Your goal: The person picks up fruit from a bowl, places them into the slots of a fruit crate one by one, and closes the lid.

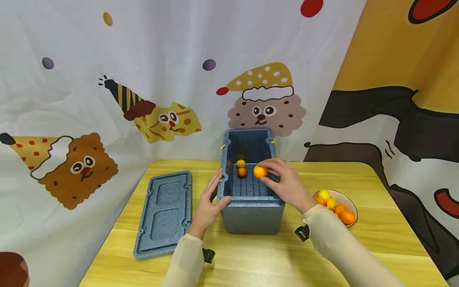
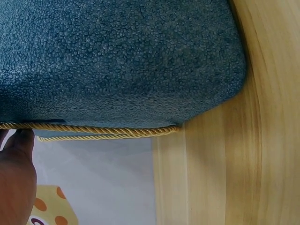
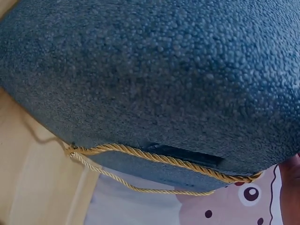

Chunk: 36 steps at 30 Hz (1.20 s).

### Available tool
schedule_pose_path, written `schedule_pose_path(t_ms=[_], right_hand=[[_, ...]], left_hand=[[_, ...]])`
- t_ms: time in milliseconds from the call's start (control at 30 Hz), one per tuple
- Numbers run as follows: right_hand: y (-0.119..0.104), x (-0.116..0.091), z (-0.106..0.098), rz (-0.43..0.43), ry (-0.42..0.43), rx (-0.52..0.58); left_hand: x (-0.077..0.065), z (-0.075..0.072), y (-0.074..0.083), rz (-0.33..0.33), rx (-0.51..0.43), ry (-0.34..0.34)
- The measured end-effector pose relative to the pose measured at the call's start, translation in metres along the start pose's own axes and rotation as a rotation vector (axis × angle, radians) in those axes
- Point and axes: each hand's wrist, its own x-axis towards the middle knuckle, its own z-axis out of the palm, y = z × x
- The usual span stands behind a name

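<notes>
My right hand (image 1: 287,181) pinches an orange (image 1: 260,172) between thumb and fingers, over the inside of a blue-grey foam box (image 1: 251,218). Lower down in the box lie a yellow fruit (image 1: 240,164) and a reddish-orange fruit (image 1: 242,172), close together. My left hand (image 1: 209,203) rests against the box's left side, fingers along the wall and thumb at the front corner of the rim. In the left wrist view, the fingertips touch the wall beside a gold cord (image 2: 108,130). The right wrist view mostly shows the box's outer wall (image 3: 140,89) and another gold cord (image 3: 154,157).
A matching foam lid (image 1: 165,213) lies flat on the wooden table (image 1: 251,259), left of the box. To the right stands a bowl (image 1: 349,198) with several orange and yellow fruits. Behind the table hangs a cartoon-printed cloth (image 1: 172,48).
</notes>
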Motion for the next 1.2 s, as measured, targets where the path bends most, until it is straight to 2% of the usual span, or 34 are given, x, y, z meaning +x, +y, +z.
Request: schedule_pose_path(t_ms=[300, 467, 800, 1200], right_hand=[[-0.005, 0.002, 0.004, -0.089, -0.044, -0.168], [-0.007, 0.003, 0.004, -0.084, -0.063, -0.189], [-0.012, 0.007, 0.008, -0.143, -0.142, -0.258], [-0.011, 0.005, 0.009, -0.133, -0.167, -0.267]], left_hand=[[-0.003, -0.002, -0.001, -0.005, 0.007, 0.009], [-0.001, -0.001, -0.001, -0.001, 0.013, 0.011], [0.002, 0.002, 0.001, 0.003, 0.005, 0.008], [0.000, 0.003, 0.000, 0.002, -0.002, 0.016]])
